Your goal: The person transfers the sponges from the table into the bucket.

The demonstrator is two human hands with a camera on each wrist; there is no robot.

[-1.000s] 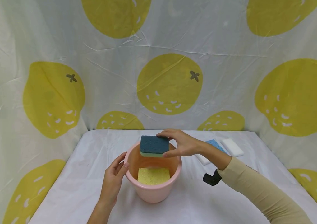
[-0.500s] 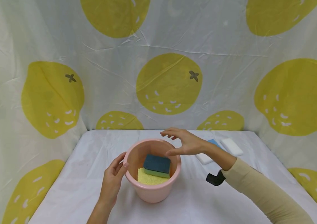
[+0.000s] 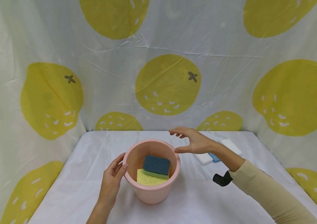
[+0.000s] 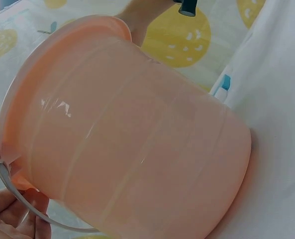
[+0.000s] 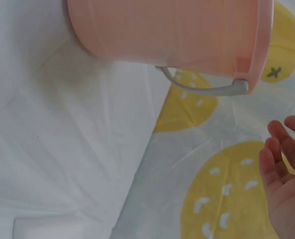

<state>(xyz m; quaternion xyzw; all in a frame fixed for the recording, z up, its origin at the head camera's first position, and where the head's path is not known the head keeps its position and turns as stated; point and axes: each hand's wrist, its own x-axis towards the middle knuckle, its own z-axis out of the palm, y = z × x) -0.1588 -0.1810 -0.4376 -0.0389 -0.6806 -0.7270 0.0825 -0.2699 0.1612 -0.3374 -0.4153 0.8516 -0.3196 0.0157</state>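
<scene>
A pink bucket (image 3: 152,194) stands on the white-covered table. In it lies a sponge with a dark top and light green base (image 3: 156,165), resting partly over a yellow sponge (image 3: 148,179). My left hand (image 3: 111,182) grips the bucket's left rim, thumb on the rim and fingers outside; in the left wrist view those fingers (image 4: 18,211) show beside the grey handle (image 4: 43,214). My right hand (image 3: 196,141) hovers just beyond the right rim with its fingers spread and nothing in them. The right wrist view shows that hand (image 5: 289,174) apart from the bucket (image 5: 167,30).
Behind the right forearm lie a white pad (image 3: 203,158), a blue sponge (image 3: 215,157) and another white pad (image 3: 231,146), partly covered by the arm. A lemon-print curtain (image 3: 217,77) rises behind the table and along both sides.
The right hand has let go of the dark-topped sponge, which dropped into the bucket onto the yellow one. That hand has since moved right, away from the bucket. The left hand stays at the rim.
</scene>
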